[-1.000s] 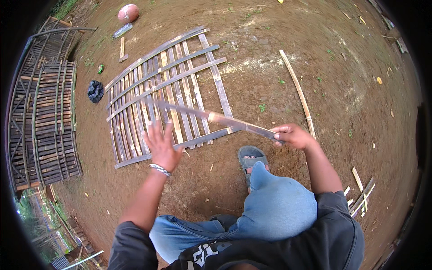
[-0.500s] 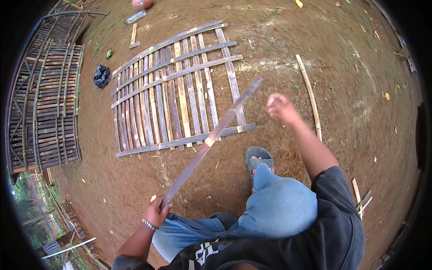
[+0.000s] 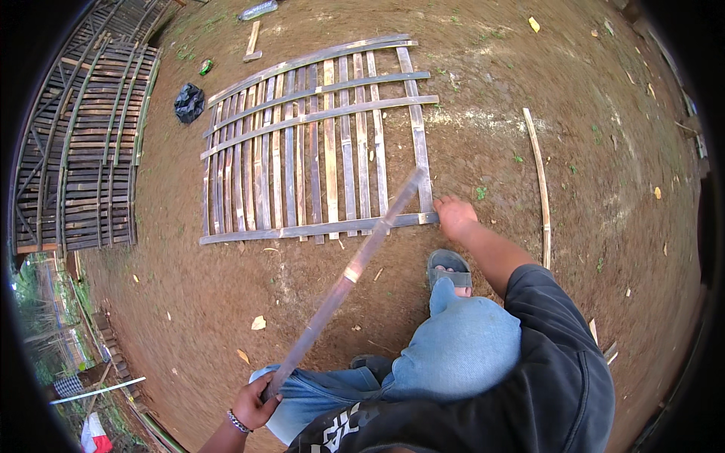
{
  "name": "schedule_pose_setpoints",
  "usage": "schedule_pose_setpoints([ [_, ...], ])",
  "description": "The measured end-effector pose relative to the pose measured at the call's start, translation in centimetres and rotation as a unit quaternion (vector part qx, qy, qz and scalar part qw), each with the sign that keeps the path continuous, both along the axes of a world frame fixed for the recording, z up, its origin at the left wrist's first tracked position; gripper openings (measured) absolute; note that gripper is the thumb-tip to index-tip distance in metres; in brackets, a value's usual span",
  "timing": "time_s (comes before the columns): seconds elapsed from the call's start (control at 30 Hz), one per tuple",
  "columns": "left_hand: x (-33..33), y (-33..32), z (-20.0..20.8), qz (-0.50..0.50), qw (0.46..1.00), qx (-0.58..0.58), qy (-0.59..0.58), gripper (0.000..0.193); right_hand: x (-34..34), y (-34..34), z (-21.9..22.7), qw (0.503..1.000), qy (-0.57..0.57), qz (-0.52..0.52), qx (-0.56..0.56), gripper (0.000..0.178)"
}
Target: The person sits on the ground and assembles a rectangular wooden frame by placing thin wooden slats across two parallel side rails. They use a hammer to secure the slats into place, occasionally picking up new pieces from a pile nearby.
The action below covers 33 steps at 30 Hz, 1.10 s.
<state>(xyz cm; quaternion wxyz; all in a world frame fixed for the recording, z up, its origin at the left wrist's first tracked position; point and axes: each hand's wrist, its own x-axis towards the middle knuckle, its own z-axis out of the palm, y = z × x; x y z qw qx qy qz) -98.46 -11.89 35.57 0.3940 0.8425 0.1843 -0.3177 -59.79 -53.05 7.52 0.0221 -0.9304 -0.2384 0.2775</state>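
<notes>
My left hand [image 3: 255, 404] is wrapped around the lower end of a long bamboo slat [image 3: 332, 300]. That slat slants up and away to the right, its far end overlapping the right side of a slatted bamboo panel [image 3: 317, 226] lying on the ground. The panel has several upright strips crossed by 3 long rails and another at its near edge. At the panel's near right corner, my right hand [image 3: 456, 217] is low with its fingers curled, against or just beside the near rail's end. What those fingers hold, if anything, is hidden.
A loose bamboo strip [image 3: 539, 181] lies to the right on brown soil. Left of the panel are a black plastic bag [image 3: 189, 103], a green wrapper [image 3: 205, 67] and a wooden-handled tool [image 3: 253, 41]. A bamboo slat structure [image 3: 98, 143] stands at the far left.
My right hand has come down and slightly left to the panel's near corner. The held slat's far end has dropped, and my left hand sits lower in the view.
</notes>
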Motion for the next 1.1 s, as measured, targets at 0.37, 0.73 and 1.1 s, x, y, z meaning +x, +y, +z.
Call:
schedule_pose_setpoints([
  [0.37, -2.0, 2.0, 1.6, 0.074, 0.991, -0.084, 0.067, 0.042, 3.6, -1.7, 6.8, 0.988, 0.08, 0.05, 0.119, 0.029],
  [0.73, -0.5, 0.7, 0.3, -0.071, 0.995, 0.028, 0.072, 0.052, 4.6, -1.2, 12.7, 0.987, 0.103, 0.022, 0.121, 0.038],
  [1.1, 13.0, -13.2, -18.0, -0.035, 0.989, -0.065, -0.129, 0.075, 4.7, -1.0, 13.6, 0.984, 0.093, 0.046, 0.143, 0.032],
])
